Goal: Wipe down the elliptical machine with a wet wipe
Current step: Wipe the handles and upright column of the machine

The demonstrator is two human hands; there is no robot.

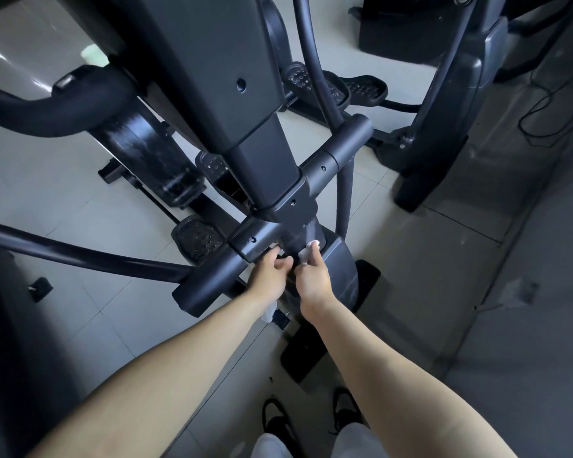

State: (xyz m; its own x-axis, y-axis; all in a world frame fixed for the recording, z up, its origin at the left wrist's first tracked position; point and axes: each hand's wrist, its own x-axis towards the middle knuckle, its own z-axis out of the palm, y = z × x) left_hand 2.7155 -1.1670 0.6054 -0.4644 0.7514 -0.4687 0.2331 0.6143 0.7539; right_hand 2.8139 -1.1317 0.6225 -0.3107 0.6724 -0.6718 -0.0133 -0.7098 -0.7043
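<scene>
Pressing the wet wipe (308,252) onto the elliptical's centre post (304,230), right hand (313,280) pinches it tight while left hand (272,273) hooks the cross tube (219,276), likely bracing.

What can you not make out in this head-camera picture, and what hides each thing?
- Head view: left hand, its fingertips tucked under the crossbar; grip unclear.
- Head view: most of the wet wipe, covered by the right hand.
- Head view: the top of the column, cut off by the upper edge.
- Head view: white scrap, partly behind the left forearm.
</scene>
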